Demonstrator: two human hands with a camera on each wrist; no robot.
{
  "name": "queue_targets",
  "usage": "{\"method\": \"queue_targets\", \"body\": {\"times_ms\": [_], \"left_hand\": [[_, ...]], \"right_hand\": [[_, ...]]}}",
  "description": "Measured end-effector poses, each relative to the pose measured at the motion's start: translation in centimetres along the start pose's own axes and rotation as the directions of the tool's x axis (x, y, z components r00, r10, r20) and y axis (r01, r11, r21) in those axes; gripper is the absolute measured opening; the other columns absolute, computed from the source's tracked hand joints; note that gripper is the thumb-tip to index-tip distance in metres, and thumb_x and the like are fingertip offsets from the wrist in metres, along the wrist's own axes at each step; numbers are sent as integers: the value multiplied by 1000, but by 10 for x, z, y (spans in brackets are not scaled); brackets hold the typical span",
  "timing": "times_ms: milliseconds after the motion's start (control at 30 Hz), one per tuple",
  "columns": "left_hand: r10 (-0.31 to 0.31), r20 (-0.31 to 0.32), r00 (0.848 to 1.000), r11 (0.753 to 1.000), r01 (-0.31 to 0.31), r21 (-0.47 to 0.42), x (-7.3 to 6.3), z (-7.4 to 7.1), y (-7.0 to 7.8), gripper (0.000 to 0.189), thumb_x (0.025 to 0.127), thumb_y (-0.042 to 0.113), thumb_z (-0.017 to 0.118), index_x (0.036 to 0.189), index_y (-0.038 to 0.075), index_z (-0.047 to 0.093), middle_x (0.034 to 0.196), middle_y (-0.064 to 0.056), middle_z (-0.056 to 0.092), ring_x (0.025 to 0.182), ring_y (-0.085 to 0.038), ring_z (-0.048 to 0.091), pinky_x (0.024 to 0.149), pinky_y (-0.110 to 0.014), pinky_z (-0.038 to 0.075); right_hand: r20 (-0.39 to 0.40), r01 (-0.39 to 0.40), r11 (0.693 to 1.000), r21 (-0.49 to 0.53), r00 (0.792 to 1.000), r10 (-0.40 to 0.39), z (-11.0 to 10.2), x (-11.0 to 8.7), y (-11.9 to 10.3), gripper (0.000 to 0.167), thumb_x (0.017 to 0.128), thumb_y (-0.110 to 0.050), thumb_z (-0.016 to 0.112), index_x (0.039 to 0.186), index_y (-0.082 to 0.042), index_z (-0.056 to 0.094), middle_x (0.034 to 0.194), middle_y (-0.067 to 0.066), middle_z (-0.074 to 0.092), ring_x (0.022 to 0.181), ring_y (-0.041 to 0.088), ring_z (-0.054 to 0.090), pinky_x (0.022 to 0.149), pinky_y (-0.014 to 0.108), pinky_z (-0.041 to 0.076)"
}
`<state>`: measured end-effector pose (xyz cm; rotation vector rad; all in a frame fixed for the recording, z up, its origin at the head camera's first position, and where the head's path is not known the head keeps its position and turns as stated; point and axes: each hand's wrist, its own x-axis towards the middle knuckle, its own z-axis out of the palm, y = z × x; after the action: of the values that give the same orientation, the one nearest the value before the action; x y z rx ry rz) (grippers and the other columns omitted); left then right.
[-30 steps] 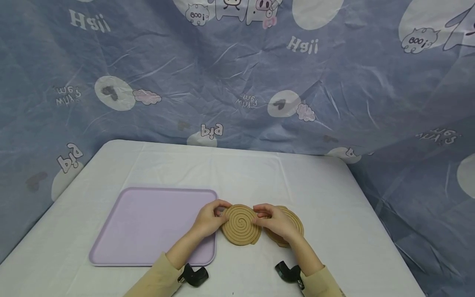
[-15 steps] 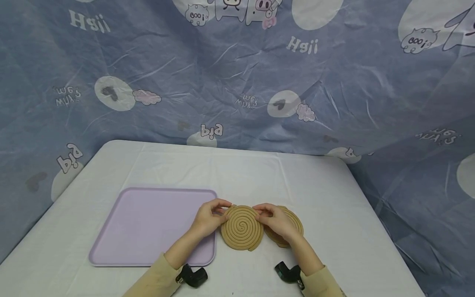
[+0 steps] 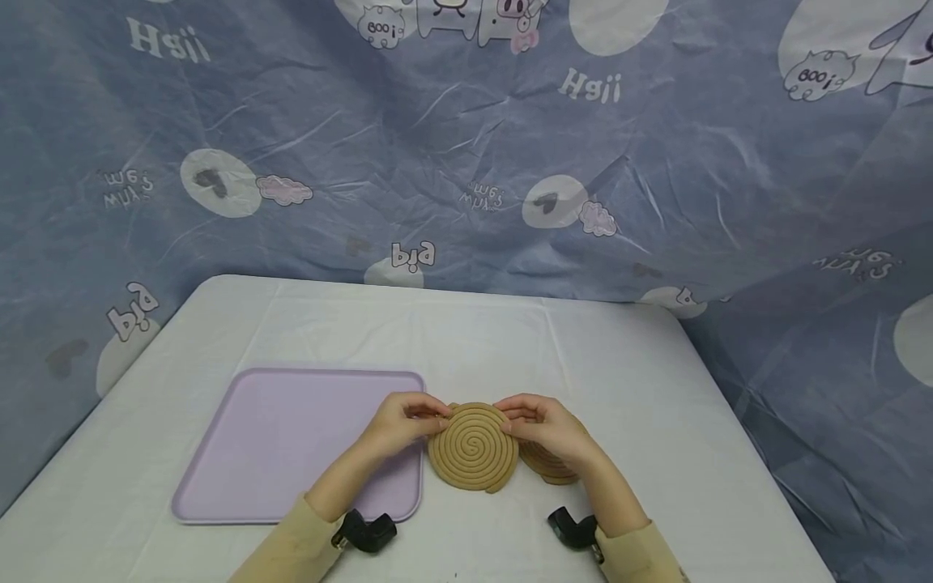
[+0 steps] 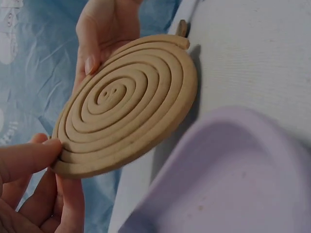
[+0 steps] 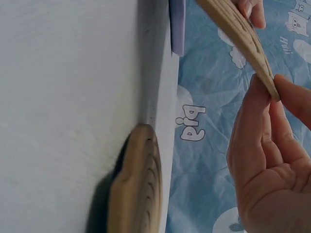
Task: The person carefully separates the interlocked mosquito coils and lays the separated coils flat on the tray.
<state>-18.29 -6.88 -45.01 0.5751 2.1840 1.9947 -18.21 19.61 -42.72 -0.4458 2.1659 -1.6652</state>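
Note:
A tan spiral mosquito coil is pinched between both hands above the white table, its ridged face toward the head camera. My left hand holds its upper left edge, thumb on the face and fingers behind. On the upper right edge my right hand pinches the rim between thumb and fingers, plain in the right wrist view. The left wrist view shows the coil tilted, raised off the table. A second mosquito coil lies on the table under the right hand, which partly hides it.
A lilac rectangular tray lies at the left, its right edge close to the held coil. White cloth covers the table. A blue printed curtain hangs behind. Black wrist mounts stick out from the sleeves.
The held mosquito coil has come up and tilted, so it looks slightly larger. My left hand has shifted a little left, the right hand a little right. The tray has stayed put.

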Motion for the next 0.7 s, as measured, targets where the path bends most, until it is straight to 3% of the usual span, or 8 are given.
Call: {"method": "queue_targets", "body": {"times_ms": [300, 500, 700], "left_hand": [[-22, 53, 998, 995, 28, -101, -4, -6, 18, 22, 81, 2, 69, 99, -10, 66, 101, -16, 68, 85, -12, 64, 70, -23, 52], [-19, -3, 1000, 988, 18, -152, -6, -4, 30, 25, 82, 2, 69, 103, -12, 64, 103, -17, 68, 86, -11, 64, 71, -21, 52], [-39, -72, 997, 981, 24, -193, -6, -4, 32, 26, 82, 0, 69, 103, -14, 63, 95, -12, 69, 79, -8, 62, 67, -20, 51]], "right_hand": [[-29, 69, 998, 13, 997, -69, 0, -8, -17, 34, 88, -9, 65, 118, 4, 55, 102, 16, 62, 87, 19, 63, 73, 28, 53], [-34, 135, 990, 25, 990, -135, 2, -12, -23, 32, 90, -8, 62, 119, 3, 52, 104, 19, 60, 85, 18, 63, 70, 29, 54], [-25, 168, 985, 48, 986, -167, 4, -14, -28, 39, 90, -2, 60, 126, 2, 47, 103, 22, 60, 83, 18, 65, 69, 30, 55]]}}
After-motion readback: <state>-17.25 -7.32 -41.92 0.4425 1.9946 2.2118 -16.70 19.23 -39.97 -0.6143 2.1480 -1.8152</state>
